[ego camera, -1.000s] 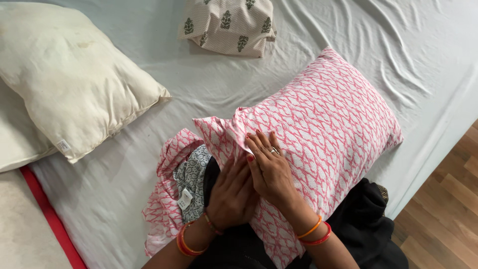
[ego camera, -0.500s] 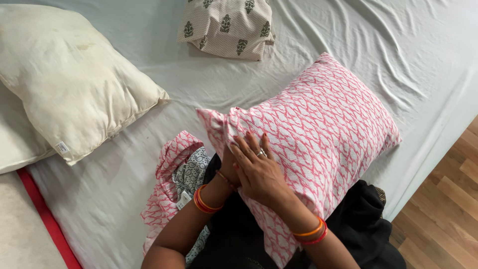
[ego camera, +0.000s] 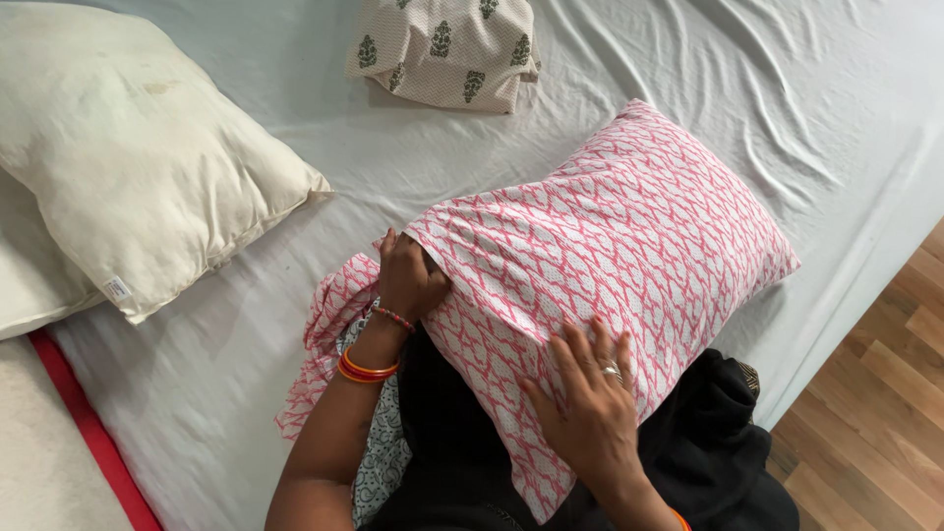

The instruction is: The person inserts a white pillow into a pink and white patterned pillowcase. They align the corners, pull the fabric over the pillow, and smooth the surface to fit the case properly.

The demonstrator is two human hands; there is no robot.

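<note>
The pink-and-white patterned pillow [ego camera: 629, 246] on the grey-sheeted bed [ego camera: 806, 108] is almost fully cased. The left hand [ego camera: 408, 280] clamps the cover's open near-left corner, which is left to tuck in. The right hand [ego camera: 590, 413] presses flat, fingers spread, on the near edge.

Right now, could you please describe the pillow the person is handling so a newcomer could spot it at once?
On the pale grey bedsheet, look at the near edge, right of the bare cream pillow. The pink-and-white patterned pillow lies there, with the left hand at its corner and the right hand flat on it; it alone is pink.
</note>
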